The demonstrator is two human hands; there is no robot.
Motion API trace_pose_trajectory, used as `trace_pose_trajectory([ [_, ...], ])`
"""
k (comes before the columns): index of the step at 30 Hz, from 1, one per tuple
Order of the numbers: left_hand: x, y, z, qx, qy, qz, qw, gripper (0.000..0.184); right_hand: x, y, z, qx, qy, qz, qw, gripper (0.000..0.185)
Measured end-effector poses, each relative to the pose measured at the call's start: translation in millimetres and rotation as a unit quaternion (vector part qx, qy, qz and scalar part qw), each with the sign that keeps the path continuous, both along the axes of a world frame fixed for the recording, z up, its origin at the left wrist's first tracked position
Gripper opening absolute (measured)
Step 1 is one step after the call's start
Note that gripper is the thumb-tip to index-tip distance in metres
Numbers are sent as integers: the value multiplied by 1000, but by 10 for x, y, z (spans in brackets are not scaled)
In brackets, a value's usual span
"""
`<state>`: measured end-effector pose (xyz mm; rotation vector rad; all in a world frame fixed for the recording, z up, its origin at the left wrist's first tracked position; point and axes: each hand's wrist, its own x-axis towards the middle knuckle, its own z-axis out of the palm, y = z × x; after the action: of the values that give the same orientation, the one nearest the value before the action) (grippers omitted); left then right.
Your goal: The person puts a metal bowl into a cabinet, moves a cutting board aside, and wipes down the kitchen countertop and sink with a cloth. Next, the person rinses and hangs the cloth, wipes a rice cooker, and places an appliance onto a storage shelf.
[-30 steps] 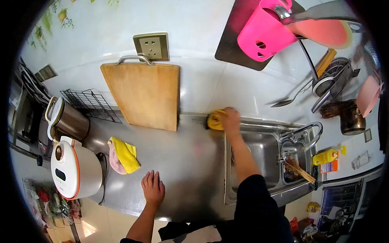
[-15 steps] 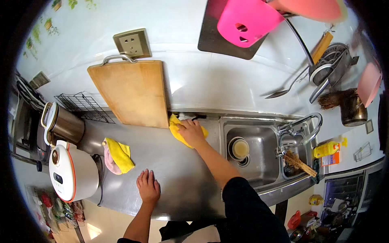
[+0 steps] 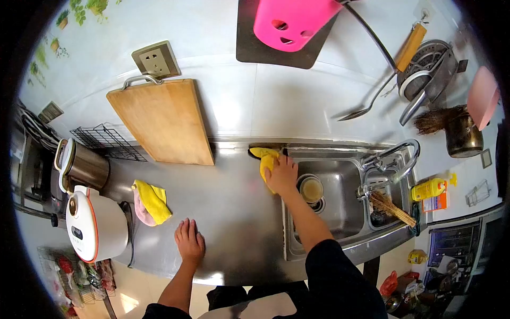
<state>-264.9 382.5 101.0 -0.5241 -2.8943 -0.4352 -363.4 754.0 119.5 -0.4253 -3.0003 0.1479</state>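
My right hand (image 3: 283,174) presses a yellow cloth (image 3: 268,165) onto the steel countertop (image 3: 234,212), at the left rim of the sink. Something dark shows at the cloth's far tip, too small to name. My left hand (image 3: 189,242) lies flat on the counter near its front edge, fingers stretched out, holding nothing. To its upper left rests a folded pink and yellow cloth (image 3: 151,203).
A wooden cutting board (image 3: 162,122) leans on the back wall. On the left stand a white rice cooker (image 3: 90,226) and a steel pot (image 3: 90,165). The sink (image 3: 342,226) holds a bowl (image 3: 311,189), with a faucet (image 3: 409,159) beyond. Utensils hang at the upper right.
My right hand has slid the yellow cloth rightward along the back of the counter, to the sink's rim. The left hand stays on the counter. The camera view has shifted slightly.
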Motion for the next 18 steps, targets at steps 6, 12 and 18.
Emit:
trace_pose_trajectory([
  [6, 21, 16, 8, 2, 0, 8, 1000, 47, 1239, -406, -231, 9, 35, 52, 998, 46],
  [12, 10, 13, -17, 12, 13, 14, 1000, 47, 1735, -387, -7, -239, -19, 95, 966, 38],
  [18, 4, 6, 8, 1, 8, 14, 1000, 46, 251, -110, 125, -199, 155, 32, 967, 37],
])
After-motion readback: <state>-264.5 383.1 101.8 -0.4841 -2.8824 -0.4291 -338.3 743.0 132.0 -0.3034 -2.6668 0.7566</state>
